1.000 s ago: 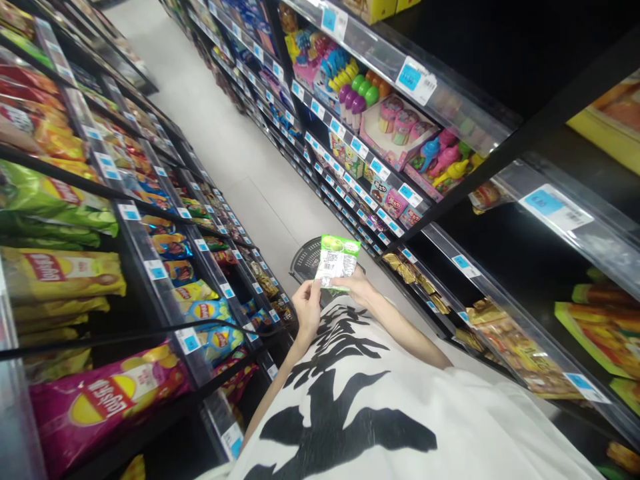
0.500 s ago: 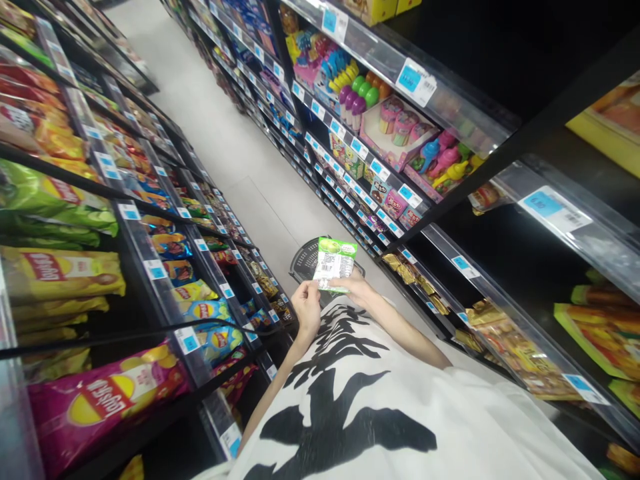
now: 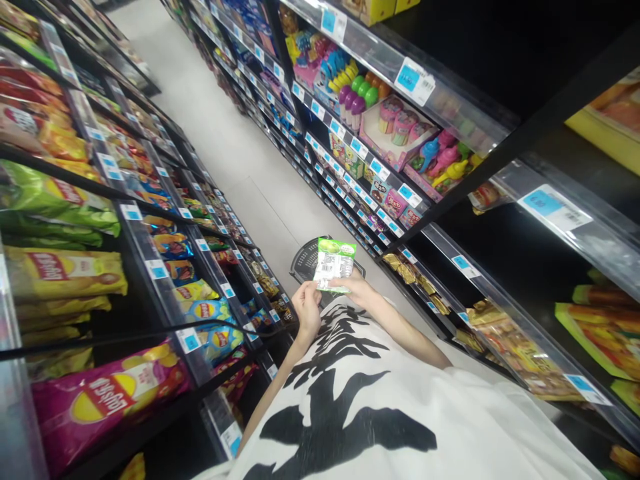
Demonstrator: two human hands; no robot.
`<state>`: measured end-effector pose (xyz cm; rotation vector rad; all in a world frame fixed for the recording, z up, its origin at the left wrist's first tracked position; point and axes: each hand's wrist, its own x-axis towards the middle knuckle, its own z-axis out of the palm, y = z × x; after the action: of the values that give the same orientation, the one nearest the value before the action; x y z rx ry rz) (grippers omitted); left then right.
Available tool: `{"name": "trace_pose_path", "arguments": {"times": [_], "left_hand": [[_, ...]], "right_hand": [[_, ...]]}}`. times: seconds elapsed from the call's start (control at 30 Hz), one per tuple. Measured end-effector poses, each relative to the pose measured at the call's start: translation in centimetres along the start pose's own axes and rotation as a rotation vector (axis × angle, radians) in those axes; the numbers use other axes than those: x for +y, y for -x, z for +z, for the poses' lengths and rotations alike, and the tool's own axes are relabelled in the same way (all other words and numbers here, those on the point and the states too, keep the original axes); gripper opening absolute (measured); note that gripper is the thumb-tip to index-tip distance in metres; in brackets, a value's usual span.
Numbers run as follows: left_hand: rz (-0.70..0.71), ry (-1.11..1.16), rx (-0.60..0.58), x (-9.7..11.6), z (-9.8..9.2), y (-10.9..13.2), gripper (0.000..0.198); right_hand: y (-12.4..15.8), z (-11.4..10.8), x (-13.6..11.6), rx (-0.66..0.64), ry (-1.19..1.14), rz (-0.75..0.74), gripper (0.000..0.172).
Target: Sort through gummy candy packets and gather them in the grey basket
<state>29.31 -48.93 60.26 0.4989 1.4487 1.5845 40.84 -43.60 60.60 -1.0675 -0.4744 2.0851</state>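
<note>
A small green and white packet (image 3: 334, 265), its printed back with a barcode facing up, is held between both hands at the centre of the head view. My left hand (image 3: 307, 305) pinches its lower left corner with curled fingers. Across the packet's lower right edge lies the thumb of my right hand (image 3: 353, 288), whose other fingers are mostly hidden behind it. Below and beyond the packet is a dark, perforated basket (image 3: 304, 261), partly covered by the packet and hands.
Shelves of chip bags (image 3: 107, 400) line the left side. On the right, shelves hold toy-like sweets (image 3: 356, 100), boxes and golden packets (image 3: 520, 347), with price tags on their edges. A pale floor aisle (image 3: 215, 140) runs between them toward the upper left.
</note>
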Motion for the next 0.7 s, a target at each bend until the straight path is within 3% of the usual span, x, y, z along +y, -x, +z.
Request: {"name": "trace_pose_path", "arguments": {"times": [0.7], "left_hand": [[0.008, -0.061, -0.024, -0.38, -0.31, -0.19, 0.037]], "right_hand": [[0.28, 0.08, -0.15, 0.014, -0.008, -0.007, 0.067]]}}
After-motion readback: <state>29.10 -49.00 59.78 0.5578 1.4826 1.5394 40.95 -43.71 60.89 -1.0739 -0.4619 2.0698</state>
